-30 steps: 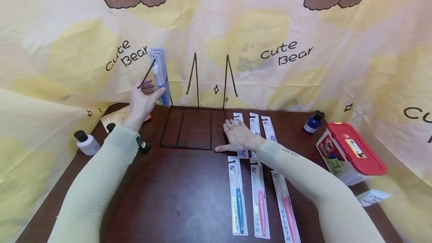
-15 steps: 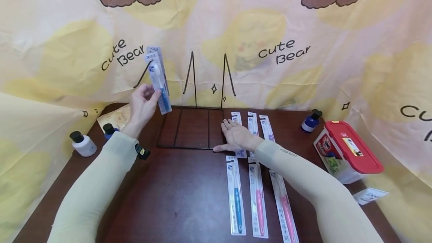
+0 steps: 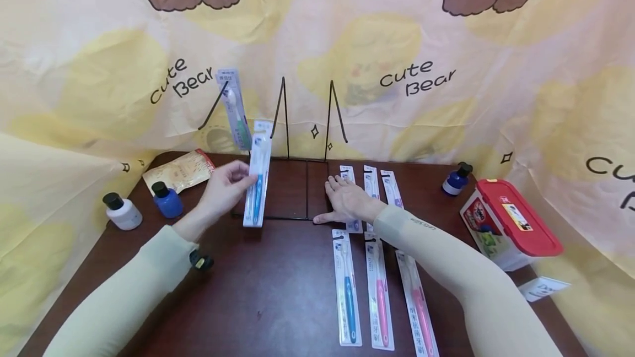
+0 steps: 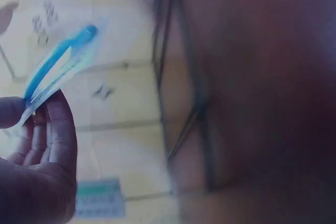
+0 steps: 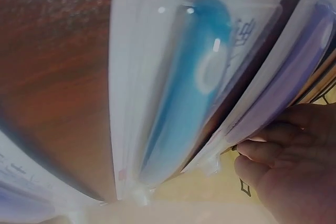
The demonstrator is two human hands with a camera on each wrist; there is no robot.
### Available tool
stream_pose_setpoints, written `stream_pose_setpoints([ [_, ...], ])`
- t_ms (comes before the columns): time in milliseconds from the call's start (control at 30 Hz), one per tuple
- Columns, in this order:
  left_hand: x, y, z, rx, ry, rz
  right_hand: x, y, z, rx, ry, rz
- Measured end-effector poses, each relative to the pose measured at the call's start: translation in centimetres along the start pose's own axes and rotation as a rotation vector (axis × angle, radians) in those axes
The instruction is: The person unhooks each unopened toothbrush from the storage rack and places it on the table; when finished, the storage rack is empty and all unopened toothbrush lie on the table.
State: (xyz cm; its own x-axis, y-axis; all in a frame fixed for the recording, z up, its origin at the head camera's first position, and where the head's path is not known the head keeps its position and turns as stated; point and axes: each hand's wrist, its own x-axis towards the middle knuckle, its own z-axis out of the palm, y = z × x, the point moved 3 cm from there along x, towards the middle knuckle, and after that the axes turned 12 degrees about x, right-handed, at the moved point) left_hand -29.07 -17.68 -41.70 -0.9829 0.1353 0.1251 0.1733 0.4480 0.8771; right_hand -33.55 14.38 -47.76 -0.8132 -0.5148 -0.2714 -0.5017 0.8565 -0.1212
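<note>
The left hand point(image 3: 223, 187), up at the left hook point(image 3: 214, 104) of the wire rack point(image 3: 307, 189) a second ago, is now lower and nearer the person. The blue toothbrush pack point(image 3: 257, 175) it grips is off the hook, its top leaning right instead of left. The green toothbrush pack point(image 3: 235, 110) behind is uncovered; the arm no longer hides parts of the snack bag point(image 3: 179, 172) and left blue bottle point(image 3: 167, 201).

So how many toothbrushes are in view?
8: one toothbrush in the left hand, one hanging on the rack; on the table, three in back, partly hidden by the right hand and sleeve, three in front. More may hide behind the hanging one.
</note>
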Motion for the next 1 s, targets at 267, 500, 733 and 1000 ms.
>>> stream_pose_setpoints([
  [267, -6.6, -1.4, 4.8, -0.061, -0.295, -0.268, -0.5, 0.3, -0.2, 0.017, -0.009, 0.014],
  [500, -10.5, -0.1, 9.7, -0.109, -0.5, -0.319, -0.7, 0.5, -0.2, 0.001, -0.004, 0.018],
  [733, -12.0, 0.7, 12.8, -0.052, -0.592, -0.332, -0.1, 0.1, -0.1, 0.011, 0.01, 0.0],
  [1000, -12.5, 0.5, 13.6, 0.099, -0.614, -0.403, 0.1, -0.1, -0.1, -0.002, 0.0, 0.006],
])
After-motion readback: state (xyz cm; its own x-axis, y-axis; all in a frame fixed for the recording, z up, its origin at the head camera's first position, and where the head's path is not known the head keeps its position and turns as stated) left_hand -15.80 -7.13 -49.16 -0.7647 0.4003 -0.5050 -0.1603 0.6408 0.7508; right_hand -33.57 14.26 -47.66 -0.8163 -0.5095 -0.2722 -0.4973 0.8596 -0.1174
